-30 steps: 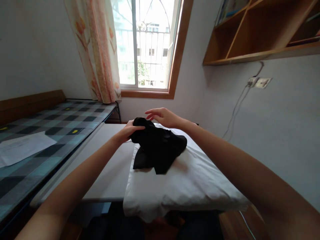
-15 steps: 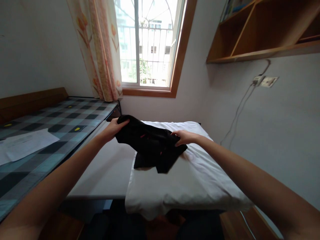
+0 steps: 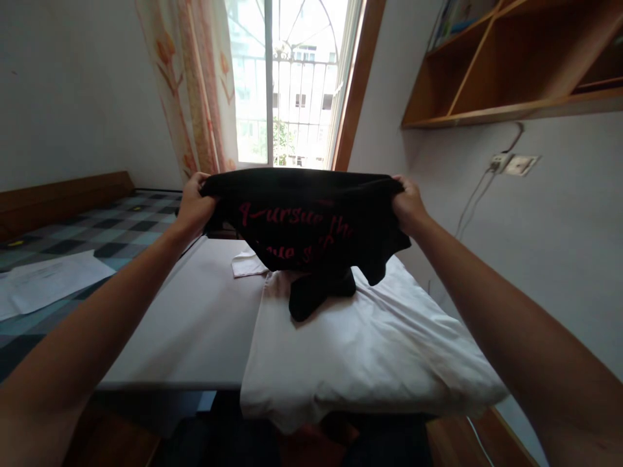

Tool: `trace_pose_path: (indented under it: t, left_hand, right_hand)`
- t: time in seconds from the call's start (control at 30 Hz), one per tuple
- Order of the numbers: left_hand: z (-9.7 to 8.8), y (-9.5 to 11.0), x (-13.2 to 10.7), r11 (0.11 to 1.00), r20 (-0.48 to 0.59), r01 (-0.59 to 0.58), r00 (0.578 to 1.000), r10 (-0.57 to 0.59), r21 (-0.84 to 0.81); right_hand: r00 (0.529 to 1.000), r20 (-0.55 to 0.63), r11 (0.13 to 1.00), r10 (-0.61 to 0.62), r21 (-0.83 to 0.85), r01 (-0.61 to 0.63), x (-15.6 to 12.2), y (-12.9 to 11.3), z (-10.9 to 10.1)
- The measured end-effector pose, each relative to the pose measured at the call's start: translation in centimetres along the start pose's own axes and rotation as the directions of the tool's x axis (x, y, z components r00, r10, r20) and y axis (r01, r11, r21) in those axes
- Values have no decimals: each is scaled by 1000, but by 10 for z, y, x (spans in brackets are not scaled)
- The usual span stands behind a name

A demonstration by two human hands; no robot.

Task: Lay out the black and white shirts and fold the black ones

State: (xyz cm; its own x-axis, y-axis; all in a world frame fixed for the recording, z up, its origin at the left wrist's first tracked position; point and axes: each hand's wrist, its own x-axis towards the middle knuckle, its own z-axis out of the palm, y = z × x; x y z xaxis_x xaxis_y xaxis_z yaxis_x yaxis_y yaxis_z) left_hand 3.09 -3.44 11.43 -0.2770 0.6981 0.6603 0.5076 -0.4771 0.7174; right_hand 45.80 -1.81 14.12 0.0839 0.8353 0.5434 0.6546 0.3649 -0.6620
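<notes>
A black garment [image 3: 311,224] with red lettering is stretched out in the air in front of the window. My left hand [image 3: 195,204] is closed on its left edge and my right hand [image 3: 407,204] is closed on its right edge. The garment's lower part hangs down and rests on a white cloth [image 3: 370,350] spread over the right half of a white table [image 3: 195,324].
A bed with a checkered cover [image 3: 97,240] and a white sheet of paper [image 3: 43,282] lies at the left. A small white folded item [image 3: 247,264] sits on the table's far side. Wooden shelves [image 3: 511,65] hang upper right above a wall socket [image 3: 516,164] with a cord. A curtain [image 3: 195,91] hangs beside the window.
Both hands gripped the crumpled black garment, lifted it off the white cloth and spread it wide apart, which brought the red lettering into view.
</notes>
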Motion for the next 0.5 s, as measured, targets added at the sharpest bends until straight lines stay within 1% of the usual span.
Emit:
trace_pose_path:
  t: [0.03,0.07,0.1,0.13,0.17,0.2,0.23,0.27,0.3,0.33,0.37,0.4,0.43,0.47,0.5]
  left_hand:
    - [-1,0,2,996,10,28,1000,-27,-82]
    - [-3,-1,1,992,63,41,997,-33,-121]
    - [-7,-4,-2,993,168,42,985,-23,-108]
    - [-10,-9,-8,998,322,33,947,-14,-55]
    - [-13,-14,-16,1000,505,16,863,-24,20]
    - [-15,-20,-28,995,687,-5,723,-68,104]
    - [-16,-27,-41,983,826,-34,547,-133,181]
    - [-14,-34,-56,967,908,-77,370,-198,243]
    - [-11,-41,-72,947,937,-142,248,-247,287]
    - [-6,-47,-88,913,938,-235,176,-299,335]
    - [-1,-52,-103,865,926,-333,184,-330,375]
    - [5,-56,-116,834,924,-402,225,-310,378]
    - [10,-59,-125,826,930,-441,267,-254,352]
    - [14,-61,-132,834,932,-450,308,-190,318]
    - [16,-62,-134,863,932,-426,339,-128,273]
  right_hand:
    - [994,105,999,-19,-28,22,-3,-2,-2]
    - [973,228,996,-31,-75,50,-8,-1,-5]
    - [929,368,989,-23,-129,75,-15,2,-7]
    - [862,506,979,14,-181,91,-24,7,-8]
    - [777,625,969,72,-228,93,-35,13,-8]
    - [666,732,959,141,-268,92,-47,20,-6]
    - [544,812,947,209,-306,93,-60,27,-2]
    - [440,860,937,260,-335,101,-73,33,4]
    - [357,887,928,291,-352,118,-88,38,12]
    - [284,904,919,319,-368,141,-102,42,20]
    - [238,913,912,330,-374,168,-115,44,30]
    - [267,904,900,335,-391,193,-126,45,39]
    - [331,893,896,305,-387,218,-135,46,47]
    - [388,884,897,262,-371,241,-141,46,54]
    - [441,872,905,214,-347,247,-144,47,58]
